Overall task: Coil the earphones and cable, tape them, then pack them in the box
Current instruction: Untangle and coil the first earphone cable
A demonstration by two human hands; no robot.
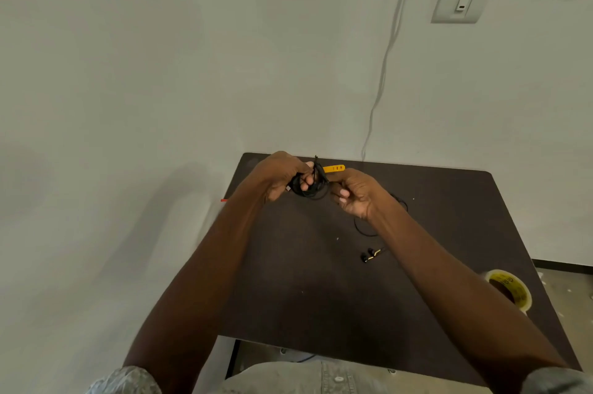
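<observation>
Both hands are working above the far edge of the dark table (pixel 321 281). The left hand (pixel 282 177) is gripping a small black cable coil (pixel 308 188), fingers curled through its loops. The right hand (pixel 353 193) is pinching the coil's right side, where a short tail is sticking up. A yellow item (pixel 333 168) is showing just behind the coil, unclear what. The earphones (pixel 369 255) are lying loose on the table, nearer to the person and to the right — under the right forearm, so the right hand is nearer. The tape roll (pixel 510 289) is sitting at the right edge, well apart — likely the next reach. No box is in view.
</observation>
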